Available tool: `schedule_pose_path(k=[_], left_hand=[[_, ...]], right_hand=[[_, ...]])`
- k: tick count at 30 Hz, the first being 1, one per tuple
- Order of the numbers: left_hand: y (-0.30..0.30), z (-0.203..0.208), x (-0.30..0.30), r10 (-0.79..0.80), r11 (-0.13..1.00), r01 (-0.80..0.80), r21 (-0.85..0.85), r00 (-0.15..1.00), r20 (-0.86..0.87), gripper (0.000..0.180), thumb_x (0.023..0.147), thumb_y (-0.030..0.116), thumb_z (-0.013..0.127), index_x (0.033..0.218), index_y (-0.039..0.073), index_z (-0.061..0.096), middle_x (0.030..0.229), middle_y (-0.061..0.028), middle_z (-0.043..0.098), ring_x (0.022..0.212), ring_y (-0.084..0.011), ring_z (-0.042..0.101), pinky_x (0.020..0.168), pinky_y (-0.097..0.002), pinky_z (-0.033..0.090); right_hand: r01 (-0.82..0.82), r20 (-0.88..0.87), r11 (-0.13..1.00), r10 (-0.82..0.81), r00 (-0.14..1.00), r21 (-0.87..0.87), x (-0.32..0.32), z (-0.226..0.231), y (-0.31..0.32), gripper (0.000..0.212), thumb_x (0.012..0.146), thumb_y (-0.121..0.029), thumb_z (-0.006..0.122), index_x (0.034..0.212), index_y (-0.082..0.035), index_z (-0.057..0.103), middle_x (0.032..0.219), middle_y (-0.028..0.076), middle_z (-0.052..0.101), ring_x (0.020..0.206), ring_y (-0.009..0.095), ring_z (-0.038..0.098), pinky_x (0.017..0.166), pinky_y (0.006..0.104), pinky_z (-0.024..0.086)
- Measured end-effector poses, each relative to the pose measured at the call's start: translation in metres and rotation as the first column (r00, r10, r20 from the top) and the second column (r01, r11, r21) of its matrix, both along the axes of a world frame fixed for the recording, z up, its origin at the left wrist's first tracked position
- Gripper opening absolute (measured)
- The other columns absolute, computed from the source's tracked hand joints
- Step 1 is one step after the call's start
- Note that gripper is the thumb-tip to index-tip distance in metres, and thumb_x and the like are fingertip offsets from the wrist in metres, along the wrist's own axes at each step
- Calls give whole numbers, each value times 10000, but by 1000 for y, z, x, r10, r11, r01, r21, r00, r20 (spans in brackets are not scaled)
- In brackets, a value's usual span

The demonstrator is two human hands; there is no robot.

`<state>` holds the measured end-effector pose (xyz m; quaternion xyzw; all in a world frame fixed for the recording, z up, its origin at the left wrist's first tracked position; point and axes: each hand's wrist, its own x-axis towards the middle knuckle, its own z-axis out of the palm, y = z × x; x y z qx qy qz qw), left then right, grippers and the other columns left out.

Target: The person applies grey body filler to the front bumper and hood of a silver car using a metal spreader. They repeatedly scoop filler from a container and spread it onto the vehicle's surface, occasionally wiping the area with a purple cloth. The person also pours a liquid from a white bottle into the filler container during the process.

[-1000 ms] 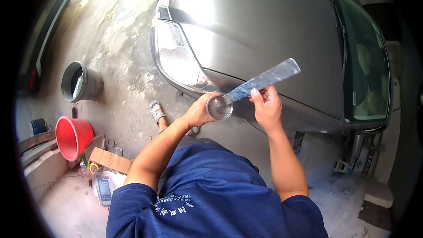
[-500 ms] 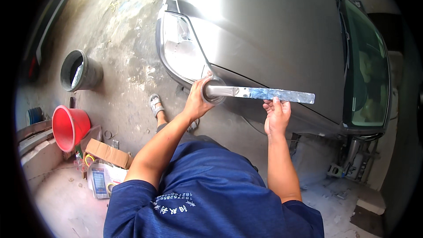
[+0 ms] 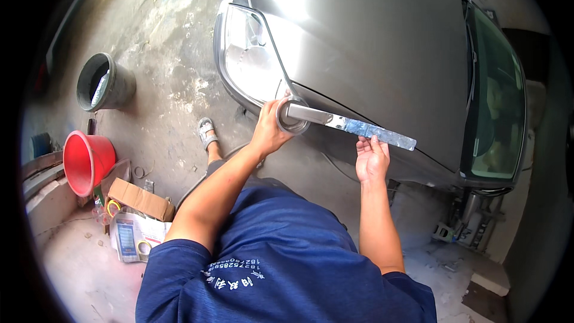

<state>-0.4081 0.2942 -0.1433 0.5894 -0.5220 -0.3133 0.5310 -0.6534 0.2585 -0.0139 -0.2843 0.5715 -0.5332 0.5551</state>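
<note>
My left hand (image 3: 268, 131) is closed around a round, grey-looking cup (image 3: 303, 128); what is inside is hard to make out. A long flat metal stirring stick (image 3: 373, 132) has one end inside the cup and slants out to the right. Blue and whitish stains cover its outer half. The fingertips of my right hand (image 3: 372, 162) pinch the stick from below, towards its outer end. Both hands are beside the front corner of a grey car (image 3: 371, 54), near its headlight (image 3: 246, 60).
At the left, a dark bucket (image 3: 122, 87) stands on the concrete floor, a pale object inside it. Nearer are a red basin (image 3: 106, 154), a cardboard box (image 3: 141, 199) and papers with a tape roll (image 3: 144, 247). Jack-like metal equipment (image 3: 472, 218) sits at the lower right.
The stick's outer end has swung downward in view and a little left, with my right hand moving along. My left hand still holds the cup. The whole view has shifted slightly.
</note>
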Motion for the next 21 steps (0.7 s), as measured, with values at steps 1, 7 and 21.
schedule_pose_path(k=[1, 7, 21], left_hand=[[0, 0, 0, 2, 1000, -2, 2, 1000, -4, 772, 642, 157, 835, 1318, 74, 472, 1258, -167, 496, 1202, -354, 468, 1032, -427, 412], [-1, 2, 0, -29, 999, 29, 17, 999, -19, 791, 644, 157, 837, 1336, 75, 463, 1260, -163, 499, 1206, -348, 473, 1032, -418, 412], [-3, 5, 0, -36, 997, 36, -74, 999, 6, 814, 627, 170, 854, 1331, 56, 462, 1281, -185, 478, 1207, -359, 488, 1019, -422, 436]], right_hand=[[0, 1, 1000, 0, 1000, -7, 1, 0, 0, 141, 967, -118, 540, 1097, -69, 512, 988, 56, 609, 857, 159, 605, 747, 293, 511], [-148, -244, 954, 83, 966, -261, 36, 34, 6, 172, 977, -99, 526, 1129, -36, 475, 989, 66, 600, 868, 145, 605, 756, 283, 517], [-301, -587, 917, 97, 804, -261, 79, 35, 8, 178, 977, -118, 526, 1067, 33, 499, 932, 104, 618, 773, 138, 632, 679, 258, 537]])
